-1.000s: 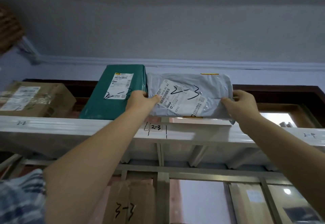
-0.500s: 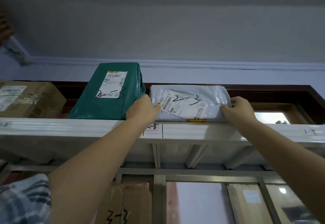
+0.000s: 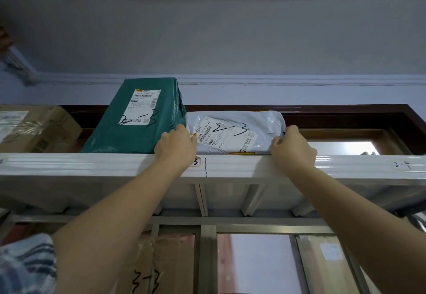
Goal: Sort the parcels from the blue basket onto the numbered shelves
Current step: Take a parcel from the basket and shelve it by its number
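A grey plastic parcel (image 3: 260, 130) with a white label marked 2-3 lies flat on the top white shelf (image 3: 92, 164), right of a tall green parcel (image 3: 138, 120) also marked 2-3. My left hand (image 3: 176, 146) holds the grey parcel's left front corner. At its right edge my right hand (image 3: 291, 148) pinches the plastic. The shelf's front edge carries handwritten marks, with a 3 just under my left hand and 2-4 at the far right. The blue basket is out of view.
A brown cardboard box (image 3: 34, 127) stands on the same shelf at the left. Below the shelf a cardboard box marked 3-3 (image 3: 161, 266) sits behind metal frame bars (image 3: 207, 259). A dark wooden frame (image 3: 345, 113) runs behind the shelf.
The grey parcel has been pushed back from the shelf's front edge and now lies flat on the shelf beside the green parcel. Both hands stayed at its two sides.
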Demonstrator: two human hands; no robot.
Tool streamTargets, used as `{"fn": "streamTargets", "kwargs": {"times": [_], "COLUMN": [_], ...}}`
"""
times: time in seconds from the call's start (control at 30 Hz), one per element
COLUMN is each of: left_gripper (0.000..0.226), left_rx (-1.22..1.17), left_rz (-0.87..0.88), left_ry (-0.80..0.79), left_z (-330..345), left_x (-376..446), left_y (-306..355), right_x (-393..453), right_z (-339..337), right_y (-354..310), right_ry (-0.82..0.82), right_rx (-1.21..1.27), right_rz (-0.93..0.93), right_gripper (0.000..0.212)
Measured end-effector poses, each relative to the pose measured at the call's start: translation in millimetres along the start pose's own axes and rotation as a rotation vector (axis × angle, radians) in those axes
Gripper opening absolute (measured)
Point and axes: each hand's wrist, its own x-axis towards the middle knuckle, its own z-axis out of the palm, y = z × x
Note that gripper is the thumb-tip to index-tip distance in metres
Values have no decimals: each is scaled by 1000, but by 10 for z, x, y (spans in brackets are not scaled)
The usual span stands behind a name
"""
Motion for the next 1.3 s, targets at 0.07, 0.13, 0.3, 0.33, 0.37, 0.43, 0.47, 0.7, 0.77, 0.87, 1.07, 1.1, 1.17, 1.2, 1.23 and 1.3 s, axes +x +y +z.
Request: {"fn": "streamTargets", "kwargs": {"times": [0.07,0.13,0.3,0.33,0.37,0.43,0.47,0.7,0.77,0.87,1.07,1.1,1.17,1.2,1.23,1.3], "left_gripper": [33,34,39,39,40,40,40,32,32,29,12,11,20,24,27,30], "left_rx": [39,61,85,99,116,145,156,377,463,543,802,827,893,914,953,1012], "left_rz": [0,-6,-46,-55,-60,-63,-62,157,229,292,399,376,332,327,312,307], "left_ry": [10,9,9,21,37,74,94,134,129,103,7,-43,-78,-73,-98,-136], "left_z": [-2,-17,-72,-87,-103,-142,-159,-291,-374,-543,-912,-977,-1063,-1109,-1166,-1317], "left_x": [-1,-23,-75,-82,-94,-129,-153,-475,-555,-646,-895,-969,-1075,-1108,-1144,-1208], "left_y": [-1,3,-1,-11,-17,-22,-27,-138,-216,-391,-870,-900,-1017,-1103,-1175,-1331], "right_x": [-18,-30,-61,-81,-103,-165,-207,-669,-841,-1103,-1626,-1716,-1897,-1979,-2055,-2212], "right_z": [6,11,28,20,8,-20,-34,85,182,328,499,507,502,515,531,524], "right_y": [-8,-15,-6,-15,-21,-34,-43,-330,-487,-743,-1256,-1334,-1480,-1552,-1621,-1768], "right_ry": [2,-5,8,22,42,83,103,218,177,98,-59,-85,-179,-221,-249,-269], "right_rx": [-11,-17,-20,-8,-1,-20,-49,-161,-137,-41,122,132,149,157,180,244], "right_rz": [-3,-7,3,9,9,-36,-89,-695,-761,-769,-709,-693,-689,-710,-730,-739], "right_gripper": [23,24,32,38,44,54,57,49,49,52,48,46,42,41,40,38]}}
